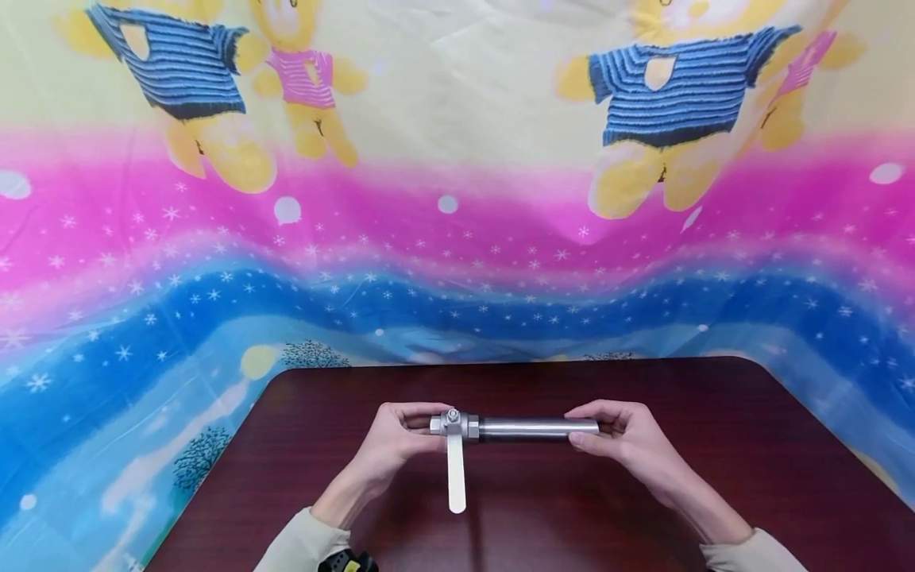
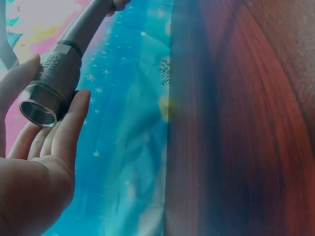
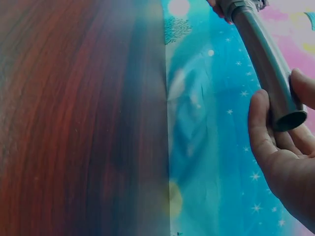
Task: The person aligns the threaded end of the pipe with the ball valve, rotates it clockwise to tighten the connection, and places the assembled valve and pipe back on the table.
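Observation:
Between my two hands a metal ball valve [image 1: 453, 427] joined to a steel pipe [image 1: 532, 430] is held level above the table. My left hand [image 1: 391, 435] grips the valve body at its left end, thumb on one side and fingers on the other. The valve's flat pale lever handle [image 1: 457, 477] points toward me. With thumb and fingers my right hand [image 1: 622, 429] pinches the pipe near its right end. In the left wrist view the valve's open threaded end [image 2: 38, 114] faces the camera. The pipe's open end [image 3: 291, 120] shows in the right wrist view.
A dark red-brown wooden table [image 1: 343, 397] with rounded far corners lies beneath the hands. Behind and beside it hangs a printed cloth [image 1: 457, 254] with bears and snowflakes. A black strap-like item [image 1: 348, 562] sits by the left sleeve.

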Tool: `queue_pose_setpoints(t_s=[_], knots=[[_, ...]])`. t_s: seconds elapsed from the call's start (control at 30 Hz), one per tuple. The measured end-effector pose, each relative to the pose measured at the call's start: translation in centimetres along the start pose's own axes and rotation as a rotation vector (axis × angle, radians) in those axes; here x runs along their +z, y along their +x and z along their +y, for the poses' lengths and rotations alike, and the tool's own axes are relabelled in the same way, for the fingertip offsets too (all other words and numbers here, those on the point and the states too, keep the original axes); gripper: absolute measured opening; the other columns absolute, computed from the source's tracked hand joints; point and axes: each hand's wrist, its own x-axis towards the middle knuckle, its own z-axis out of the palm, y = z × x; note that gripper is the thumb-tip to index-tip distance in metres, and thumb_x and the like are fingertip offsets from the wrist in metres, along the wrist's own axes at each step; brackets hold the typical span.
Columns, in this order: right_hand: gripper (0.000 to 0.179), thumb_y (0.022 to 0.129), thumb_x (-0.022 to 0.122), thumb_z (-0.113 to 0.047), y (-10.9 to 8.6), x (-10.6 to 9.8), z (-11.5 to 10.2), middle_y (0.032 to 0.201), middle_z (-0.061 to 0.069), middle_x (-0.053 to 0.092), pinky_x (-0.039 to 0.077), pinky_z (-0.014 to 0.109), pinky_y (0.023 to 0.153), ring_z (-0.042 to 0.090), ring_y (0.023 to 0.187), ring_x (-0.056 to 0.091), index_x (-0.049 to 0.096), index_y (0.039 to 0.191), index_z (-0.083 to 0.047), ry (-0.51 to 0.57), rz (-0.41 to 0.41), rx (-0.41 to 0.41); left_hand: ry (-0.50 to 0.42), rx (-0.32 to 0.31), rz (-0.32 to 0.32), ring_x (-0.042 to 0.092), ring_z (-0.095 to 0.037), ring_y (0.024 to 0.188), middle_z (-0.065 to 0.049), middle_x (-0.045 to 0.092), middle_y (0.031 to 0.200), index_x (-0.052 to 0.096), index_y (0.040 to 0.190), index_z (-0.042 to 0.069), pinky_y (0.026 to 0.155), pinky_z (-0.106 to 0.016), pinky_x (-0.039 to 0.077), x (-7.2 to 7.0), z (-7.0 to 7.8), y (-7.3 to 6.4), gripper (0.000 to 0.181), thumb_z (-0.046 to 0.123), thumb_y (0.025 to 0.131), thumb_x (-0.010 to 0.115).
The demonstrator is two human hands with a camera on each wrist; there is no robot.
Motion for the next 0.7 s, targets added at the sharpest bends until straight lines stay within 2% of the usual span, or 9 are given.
queue_pose_setpoints(t_s=[0.13, 0.23, 0.37, 0.53, 0.6, 0.7], knots=[[0.031, 0.097, 0.077, -0.010, 0.1, 0.1, -0.4, 0.096, 0.015, 0.075, 0.063, 0.037, 0.074, 0.026, 0.080, 0.073, 0.072, 0.122, 0.007, -0.035, -0.058, 0.038, -0.032, -0.028, 0.009, 0.074, -0.019, 0.098, -0.015, 0.078, 0.105, 0.071, 0.127, -0.010, 0.085, -0.032, 0.059, -0.1, -0.4, -0.1, 0.050, -0.008, 0.078, 0.082], [0.034, 0.100, 0.074, -0.014, 0.1, 0.3, -0.5, 0.095, 0.014, 0.073, 0.062, 0.038, 0.073, 0.025, 0.077, 0.072, 0.071, 0.126, 0.006, -0.057, -0.066, 0.054, -0.071, -0.042, 0.014, 0.074, -0.019, 0.097, -0.016, 0.078, 0.106, 0.071, 0.127, -0.009, 0.083, -0.033, 0.061, -0.1, -0.7, -0.1, 0.047, -0.009, 0.080, 0.080], [0.034, 0.100, 0.074, -0.014, 0.1, 0.7, -0.2, 0.103, 0.018, 0.068, 0.062, 0.040, 0.072, 0.026, 0.077, 0.071, 0.065, 0.126, 0.006, -0.002, -0.048, 0.047, -0.090, -0.044, 0.021, 0.075, -0.020, 0.095, -0.017, 0.077, 0.108, 0.071, 0.127, -0.008, 0.080, -0.034, 0.062, -0.1, -0.9, 0.0, 0.047, -0.009, 0.081, 0.079], [0.041, 0.096, 0.076, -0.006, -0.1, 0.3, 0.4, 0.112, 0.017, 0.069, 0.061, 0.041, 0.084, 0.025, 0.087, 0.073, 0.061, 0.134, 0.005, 0.079, -0.076, 0.065, -0.087, -0.053, 0.034, 0.075, -0.019, 0.093, -0.017, 0.077, 0.108, 0.070, 0.127, -0.010, 0.080, -0.034, 0.062, -0.2, -1.2, 0.1, 0.047, -0.010, 0.080, 0.078], [0.044, 0.097, 0.074, -0.004, -0.1, 0.1, 0.6, 0.113, 0.017, 0.070, 0.061, 0.040, 0.086, 0.027, 0.090, 0.074, 0.061, 0.138, 0.005, 0.079, -0.096, 0.057, -0.087, -0.056, 0.042, 0.075, -0.019, 0.092, -0.017, 0.077, 0.108, 0.070, 0.127, -0.011, 0.080, -0.034, 0.062, -0.2, -1.3, 0.2, 0.047, -0.011, 0.081, 0.077], [0.042, 0.100, 0.072, -0.009, 0.1, 0.1, 0.7, 0.110, 0.018, 0.070, 0.062, 0.043, 0.083, 0.031, 0.088, 0.074, 0.060, 0.139, 0.003, 0.052, -0.100, 0.032, -0.085, -0.055, 0.057, 0.075, -0.018, 0.091, -0.017, 0.077, 0.108, 0.070, 0.127, -0.011, 0.078, -0.032, 0.062, -0.3, -1.2, 0.1, 0.048, -0.011, 0.080, 0.076]])
